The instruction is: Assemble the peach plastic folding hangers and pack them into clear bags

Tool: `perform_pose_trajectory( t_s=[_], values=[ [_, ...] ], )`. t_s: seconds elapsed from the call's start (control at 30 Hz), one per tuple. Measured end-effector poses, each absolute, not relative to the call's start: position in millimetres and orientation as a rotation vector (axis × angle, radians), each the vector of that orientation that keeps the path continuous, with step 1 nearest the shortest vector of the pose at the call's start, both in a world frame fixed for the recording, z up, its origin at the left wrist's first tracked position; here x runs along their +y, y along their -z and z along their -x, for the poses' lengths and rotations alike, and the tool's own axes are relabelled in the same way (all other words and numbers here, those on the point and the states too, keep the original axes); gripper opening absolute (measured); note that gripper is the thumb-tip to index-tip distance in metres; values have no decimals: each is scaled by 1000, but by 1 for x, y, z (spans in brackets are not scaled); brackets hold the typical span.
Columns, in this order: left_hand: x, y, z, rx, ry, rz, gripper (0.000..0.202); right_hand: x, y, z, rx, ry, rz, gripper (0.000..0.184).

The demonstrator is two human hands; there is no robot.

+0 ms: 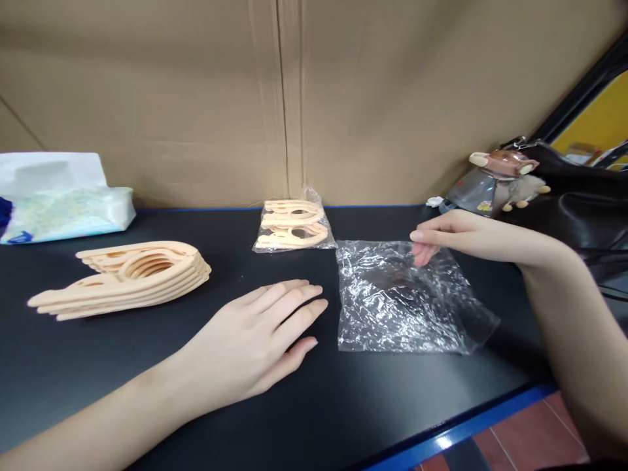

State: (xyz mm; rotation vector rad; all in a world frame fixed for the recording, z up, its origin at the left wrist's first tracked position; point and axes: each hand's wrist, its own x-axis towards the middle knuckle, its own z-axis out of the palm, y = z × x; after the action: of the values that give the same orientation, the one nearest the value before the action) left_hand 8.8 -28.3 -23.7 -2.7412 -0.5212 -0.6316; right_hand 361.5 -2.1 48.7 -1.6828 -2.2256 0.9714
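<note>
plastic bag (402, 307) lies beside my loosely spread left hand (267, 330); from here i cannot tell if my curled right hand (446, 237) pinches it.

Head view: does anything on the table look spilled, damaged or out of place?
No spill or clear damage shows. One oddity: a small crumpled white scrap at the back of the table, beside the bottle; it looks like stray litter, though too small to identify. The clear plastic bag is merely wrinkled.

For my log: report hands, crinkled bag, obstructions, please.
Left hand palm-down beside bag. Right hand over its far edge, touch unclear. Bag flat; fingers hide part.
</note>
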Motion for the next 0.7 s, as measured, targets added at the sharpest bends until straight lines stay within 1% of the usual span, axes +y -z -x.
perform_pose_trajectory(
  t_s=[0.07, 0.13, 0.2, 0.27, 0.37, 0.43, 0.53, 0.6, 0.63, 0.7],
  values=[
    [-30, 25, -8, -520, 609, 2797, 36, 1, -46, -366, -2307, -912, 1785, 41],
    [-31, 27, -7, -526, 577, 2861, 42, 2, -42, -367, -2385, -969, 1882, 35],
    [-33, 28, -7, -552, 551, 2922, 45, 1, -40, -365, -2415, -1038, 1877, 27],
    [-34, 29, -6, -584, 550, 2972, 46, -4, -40, -356, -2441, -1107, 1778, 23],
    [-34, 30, -6, -614, 574, 3032, 45, -16, -42, -334, -2512, -1278, 1479, 37],
    [-34, 31, -6, -661, 585, 3050, 45, -24, -42, -318, -2605, -1293, 1220, 35],
    [-33, 30, -6, -771, 552, 3049, 48, -31, -36, -299, -2677, -1232, 969, 27],
    [-33, 27, -5, -805, 500, 3058, 50, -34, -31, -293, -2650, -1169, 929, 22],
    [-33, 25, -4, -815, 481, 3063, 50, -34, -29, -292, -2625, -1080, 948, 19],
    [-35, 21, -3, -830, 456, 3066, 47, -32, -24, -293, -2569, -740, 1051, 15]
  ],
)
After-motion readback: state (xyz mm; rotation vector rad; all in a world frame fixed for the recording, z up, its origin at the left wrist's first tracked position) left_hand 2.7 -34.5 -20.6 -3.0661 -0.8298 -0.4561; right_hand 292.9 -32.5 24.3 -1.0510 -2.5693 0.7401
